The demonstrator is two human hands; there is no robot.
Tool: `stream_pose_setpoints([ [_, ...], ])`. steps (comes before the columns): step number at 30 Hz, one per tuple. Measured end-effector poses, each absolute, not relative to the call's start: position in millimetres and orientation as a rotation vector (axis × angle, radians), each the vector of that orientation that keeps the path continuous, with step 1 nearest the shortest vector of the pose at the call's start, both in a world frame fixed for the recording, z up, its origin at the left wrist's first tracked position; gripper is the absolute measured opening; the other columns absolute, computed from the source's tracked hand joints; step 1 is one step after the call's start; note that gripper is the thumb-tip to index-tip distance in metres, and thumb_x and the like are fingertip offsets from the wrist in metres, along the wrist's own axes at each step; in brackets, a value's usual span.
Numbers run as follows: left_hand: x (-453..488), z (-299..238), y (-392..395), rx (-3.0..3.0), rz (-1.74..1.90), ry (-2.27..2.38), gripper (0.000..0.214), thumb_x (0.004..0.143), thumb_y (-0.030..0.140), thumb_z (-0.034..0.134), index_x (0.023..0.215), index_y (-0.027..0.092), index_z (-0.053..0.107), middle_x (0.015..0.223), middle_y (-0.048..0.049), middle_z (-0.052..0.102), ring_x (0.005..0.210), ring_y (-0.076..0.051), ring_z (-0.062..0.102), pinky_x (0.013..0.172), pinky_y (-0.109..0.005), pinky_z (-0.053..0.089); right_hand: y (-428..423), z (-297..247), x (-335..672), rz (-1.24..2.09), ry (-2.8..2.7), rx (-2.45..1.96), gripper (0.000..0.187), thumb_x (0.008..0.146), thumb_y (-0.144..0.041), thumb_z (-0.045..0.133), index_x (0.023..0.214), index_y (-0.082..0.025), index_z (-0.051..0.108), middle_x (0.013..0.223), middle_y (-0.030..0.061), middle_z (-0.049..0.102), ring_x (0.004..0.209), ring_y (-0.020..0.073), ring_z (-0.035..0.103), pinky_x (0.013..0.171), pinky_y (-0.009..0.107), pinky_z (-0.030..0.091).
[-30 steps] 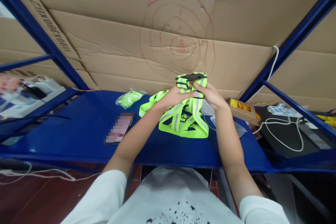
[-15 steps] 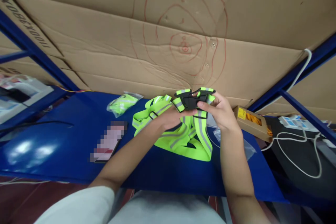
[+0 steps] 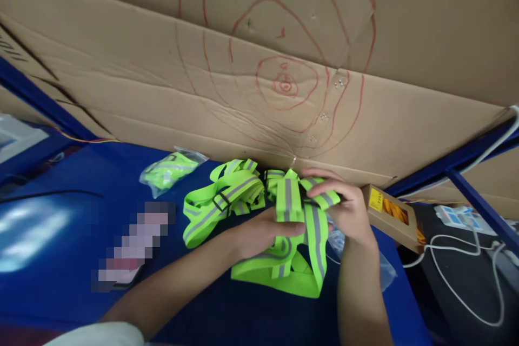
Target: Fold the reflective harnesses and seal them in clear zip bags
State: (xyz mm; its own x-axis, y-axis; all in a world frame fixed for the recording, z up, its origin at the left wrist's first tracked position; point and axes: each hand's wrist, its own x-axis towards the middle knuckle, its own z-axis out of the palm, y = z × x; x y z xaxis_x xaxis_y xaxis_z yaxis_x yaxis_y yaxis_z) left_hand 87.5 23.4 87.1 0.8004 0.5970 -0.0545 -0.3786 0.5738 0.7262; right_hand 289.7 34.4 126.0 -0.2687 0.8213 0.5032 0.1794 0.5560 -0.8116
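A strap (image 3: 288, 200) partly hides the left fingers (image 3: 290, 228); the phone (image 3: 138, 240) is pixelated.

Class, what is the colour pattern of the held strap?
The strap is bright yellow-green with a grey lengthwise stripe; head view.

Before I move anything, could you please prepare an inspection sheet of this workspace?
Surface: blue tabletop, glossy, bright glare at left.
Job's things: lime-yellow reflective straps with grey stripes, loosely looped, partly lifted.
Clutter: phone; bagged strap bundle; clear plastic bag; cardboard box with orange contents.
Hands: left hand holds a strap section; right hand has its fingers over another.
Cables: black cable left; white cable right; red-yellow wire at back left.
Surroundings: cardboard panel marked with red rings; blue frame.
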Motion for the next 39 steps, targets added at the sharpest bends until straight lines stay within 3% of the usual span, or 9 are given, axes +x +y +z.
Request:
stream_pose_setpoints([
  [4,82.1,82.8,28.1,0.74,0.668,0.35,0.061,0.064,0.059,0.094,0.106,0.018,0.08,0.116,-0.0114,0.08,0.124,-0.034,0.07,0.116,-0.046,0.048,35.8,122.5,283.7,0.569,-1.775,-0.902,0.063,0.063,0.012,0.042,0.089,-0.03,0.08,0.128,-0.0033,0.073,0.108,0.017,0.073,0.081,0.028,0.061],
  [8,77.4,87.3,40.2,0.637,0.673,0.537,0.062,0.071,0.056,0.091,0.116,0.016,0.077,0.124,-0.0137,0.077,0.118,-0.032,0.073,0.113,-0.046,0.051,30.6,127.6,287.0,0.684,-1.976,-0.975,0.065,0.079,0.008,0.043,0.115,-0.034,0.077,0.153,-0.0013,0.058,0.138,0.0215,0.06,0.1,0.036,0.06],
  [12,68.5,92.5,57.9,0.66,0.635,0.538,0.059,0.072,0.045,0.092,0.119,0.012,0.076,0.115,-0.0169,0.079,0.101,-0.033,0.078,0.098,-0.048,0.059,24.8,132.1,297.2,0.998,-2.129,-0.975,0.074,0.093,-0.025,0.072,0.16,-0.038,0.043,0.176,0.0005,0.023,0.164,0.0285,0.019,0.13,0.048,0.034],
  [14,62.6,92.1,62.9,0.71,0.621,0.514,0.057,0.076,0.043,0.09,0.122,0.012,0.075,0.11,-0.0166,0.08,0.095,-0.033,0.079,0.093,-0.049,0.061,27.1,129.2,295.1,1.064,-1.944,-0.937,0.077,0.097,-0.039,0.07,0.164,-0.039,0.033,0.174,0.0021,0.03,0.163,0.027,0.024,0.132,0.048,0.029],
  [20,51.6,78.7,66.0,0.844,0.648,0.545,0.063,0.08,0.038,0.088,0.138,0.022,0.068,0.123,-0.0107,0.078,0.126,-0.031,0.07,0.116,-0.048,0.05,49.6,108.6,274.2,1.146,-1.69,-1.145,0.041,0.103,-0.049,0.058,0.142,-0.039,0.063,0.13,0.0024,0.071,0.105,0.0204,0.073,0.084,0.03,0.065],
  [24,56.0,74.1,69.7,0.821,0.628,0.385,0.063,0.082,0.039,0.087,0.139,0.021,0.067,0.127,-0.0118,0.077,0.124,-0.032,0.071,0.117,-0.049,0.05,54.5,103.5,272.5,1.221,-1.636,-1.209,0.037,0.101,-0.047,0.063,0.137,-0.04,0.066,0.097,-0.0017,0.073,0.063,0.0103,0.061,0.048,0.018,0.054],
  [29,60.0,83.3,74.6,0.864,0.646,0.482,0.049,0.088,0.033,0.081,0.133,0.018,0.071,0.114,-0.0116,0.08,0.098,-0.03,0.08,0.098,-0.044,0.061,53.2,108.1,274.8,1.275,-1.59,-1.112,0.041,0.095,-0.041,0.073,0.136,-0.038,0.068,0.121,-0.0004,0.072,0.083,0.0127,0.071,0.071,0.023,0.064],
  [33,64.8,77.1,73.2,0.775,0.568,0.354,0.045,0.09,0.033,0.078,0.131,0.016,0.071,0.107,-0.0126,0.081,0.103,-0.032,0.078,0.101,-0.047,0.058,52.9,102.4,273.5,1.379,-1.52,-1.084,0.039,0.09,-0.04,0.08,0.126,-0.031,0.072,0.089,-0.0021,0.071,0.055,0.01,0.062,0.054,0.025,0.061],
  [39,78.6,67.3,64.0,0.572,0.599,0.232,0.045,0.084,0.043,0.08,0.12,0.016,0.075,0.12,-0.0137,0.078,0.122,-0.035,0.071,0.108,-0.046,0.054,50.8,98.7,267.9,1.107,-1.484,-1.124,0.035,0.089,-0.041,0.08,0.121,-0.031,0.073,0.091,-0.0009,0.069,0.053,0.0082,0.055,0.039,0.02,0.048],
])
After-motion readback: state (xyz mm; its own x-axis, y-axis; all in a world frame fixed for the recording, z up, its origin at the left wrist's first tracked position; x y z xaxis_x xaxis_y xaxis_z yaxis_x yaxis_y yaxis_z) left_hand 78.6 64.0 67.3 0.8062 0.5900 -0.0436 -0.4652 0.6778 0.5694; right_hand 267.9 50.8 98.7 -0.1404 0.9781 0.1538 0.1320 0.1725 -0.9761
